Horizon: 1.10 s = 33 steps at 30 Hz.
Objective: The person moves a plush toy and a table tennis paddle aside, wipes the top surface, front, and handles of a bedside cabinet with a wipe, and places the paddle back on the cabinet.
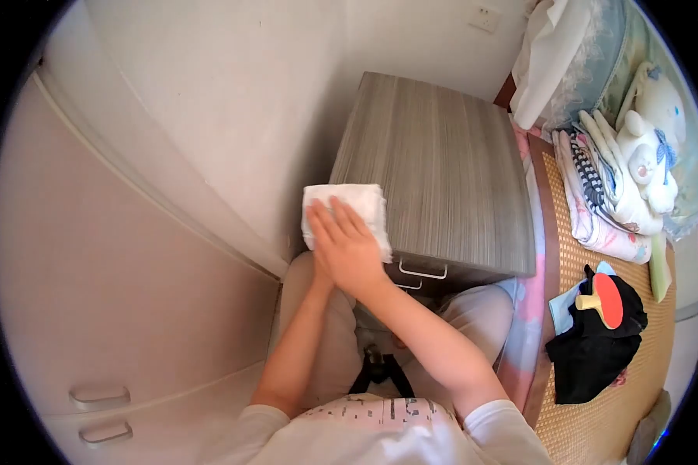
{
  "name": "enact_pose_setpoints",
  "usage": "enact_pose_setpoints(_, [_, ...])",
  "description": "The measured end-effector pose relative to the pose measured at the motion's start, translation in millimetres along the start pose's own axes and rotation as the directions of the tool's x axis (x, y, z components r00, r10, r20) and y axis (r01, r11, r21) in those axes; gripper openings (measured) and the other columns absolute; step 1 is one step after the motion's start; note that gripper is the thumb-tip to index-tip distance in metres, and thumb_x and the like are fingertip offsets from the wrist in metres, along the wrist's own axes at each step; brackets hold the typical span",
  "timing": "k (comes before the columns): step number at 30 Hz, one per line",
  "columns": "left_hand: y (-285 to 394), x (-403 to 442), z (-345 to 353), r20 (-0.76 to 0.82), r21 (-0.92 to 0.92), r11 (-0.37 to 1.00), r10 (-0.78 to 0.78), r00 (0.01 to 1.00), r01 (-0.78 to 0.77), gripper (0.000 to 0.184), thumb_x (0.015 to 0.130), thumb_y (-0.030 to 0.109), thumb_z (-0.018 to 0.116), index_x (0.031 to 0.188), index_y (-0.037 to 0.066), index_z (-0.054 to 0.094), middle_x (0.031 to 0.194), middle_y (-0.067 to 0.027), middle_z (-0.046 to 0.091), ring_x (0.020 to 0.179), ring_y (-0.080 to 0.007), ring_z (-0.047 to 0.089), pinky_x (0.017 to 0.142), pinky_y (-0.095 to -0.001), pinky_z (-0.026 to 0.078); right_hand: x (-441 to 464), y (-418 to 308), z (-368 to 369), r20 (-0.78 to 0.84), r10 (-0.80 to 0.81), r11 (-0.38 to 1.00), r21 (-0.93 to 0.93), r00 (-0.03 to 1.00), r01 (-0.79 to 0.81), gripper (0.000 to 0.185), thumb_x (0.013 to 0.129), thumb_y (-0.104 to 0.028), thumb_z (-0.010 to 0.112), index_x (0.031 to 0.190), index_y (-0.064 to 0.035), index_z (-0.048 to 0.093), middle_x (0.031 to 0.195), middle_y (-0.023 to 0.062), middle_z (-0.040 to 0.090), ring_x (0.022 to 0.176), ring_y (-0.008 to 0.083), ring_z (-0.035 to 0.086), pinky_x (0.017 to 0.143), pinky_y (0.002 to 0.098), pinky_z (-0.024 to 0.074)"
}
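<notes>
A folded white cloth (368, 203) lies over the front left corner of the grey wood-grain cabinet top (450, 170). My right hand (347, 248) rests on the cloth with its fingers stretched out and pointing up and left. Beneath and beside it, my left hand (323, 267) is mostly hidden; only a small part near the wrist shows, and its fingers are out of sight. Below the top, the cabinet front has drawers with white handles (423, 270).
Pale cupboard doors (155, 271) with handles stand at the left. At the right, a bed with a woven mat (574, 263) holds folded bedding (609, 186), a white plush toy (644, 151), black clothing (593, 356) and a red paddle (609, 301). A wall socket (485, 18) is at the top.
</notes>
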<state>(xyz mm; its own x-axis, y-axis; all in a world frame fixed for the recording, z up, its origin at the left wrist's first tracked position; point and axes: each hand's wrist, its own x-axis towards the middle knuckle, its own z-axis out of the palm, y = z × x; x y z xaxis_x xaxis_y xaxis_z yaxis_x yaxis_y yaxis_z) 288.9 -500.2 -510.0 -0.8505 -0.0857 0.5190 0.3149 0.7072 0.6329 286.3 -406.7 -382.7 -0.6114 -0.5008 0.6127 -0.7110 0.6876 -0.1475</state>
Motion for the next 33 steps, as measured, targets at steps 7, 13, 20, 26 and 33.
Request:
enact_pose_setpoints(7, [3,2,5,0.125,-0.743,0.503,-0.543,0.830,0.441,0.051,0.107,0.034,0.030,0.132,-0.005,0.049,0.134,-0.0153,0.054,0.124,-0.0242,0.048,0.107,-0.0345,0.033,-44,38,-66,-0.014,0.178,0.984,-0.008,0.984,-0.178,0.053,0.073,-0.005,0.064,0.126,-0.0044,0.061,0.126,0.0113,0.063,0.120,0.0283,0.059,0.106,0.0414,0.0434])
enact_pose_setpoints(13, [11,-1,15,0.075,-0.685,0.517,-0.650,0.757,0.512,0.058,0.108,0.039,0.024,0.129,-0.009,0.050,0.130,-0.0173,0.056,0.120,-0.0257,0.050,0.106,-0.0344,0.034,-143,136,-162,-0.122,0.569,0.780,-0.233,0.813,-0.580,0.052,0.081,-0.002,0.043,0.131,-0.0063,0.059,0.134,0.0149,0.058,0.131,0.0322,0.049,0.111,0.0422,0.0350])
enact_pose_setpoints(20, [16,-4,31,-0.101,-0.726,0.555,-0.671,0.734,0.407,0.059,0.108,0.039,0.022,0.130,-0.009,0.047,0.129,-0.0181,0.055,0.117,-0.0257,0.052,0.105,-0.0348,0.036,-113,183,-145,0.100,0.586,0.790,-0.291,0.804,-0.540,0.058,0.094,-0.017,0.042,0.148,0.0024,0.032,0.154,0.0199,0.033,0.144,0.0365,0.028,0.117,0.0432,0.0234])
enact_pose_setpoints(26, [23,3,30,-0.154,-0.700,0.616,-0.625,0.765,0.362,0.056,0.108,0.037,0.022,0.130,-0.008,0.046,0.130,-0.0176,0.054,0.113,-0.0252,0.054,0.101,-0.0358,0.039,8,76,-47,0.300,0.176,0.984,-0.073,0.937,-0.161,0.062,0.097,-0.026,0.046,0.148,0.0032,0.029,0.151,0.0222,0.036,0.142,0.0373,0.031,0.117,0.0472,0.0224])
enact_pose_setpoints(33, [58,24,-20,-0.382,-0.677,0.736,-0.384,0.841,0.029,0.047,0.106,0.029,0.029,0.140,-0.001,0.041,0.142,-0.0149,0.046,0.131,-0.0251,0.044,0.112,-0.0405,0.031,39,84,-6,0.280,0.129,0.991,0.001,0.951,-0.135,0.063,0.100,-0.040,0.042,0.149,-0.0013,0.031,0.154,0.0169,0.034,0.144,0.0317,0.030,0.118,0.0459,0.0215])
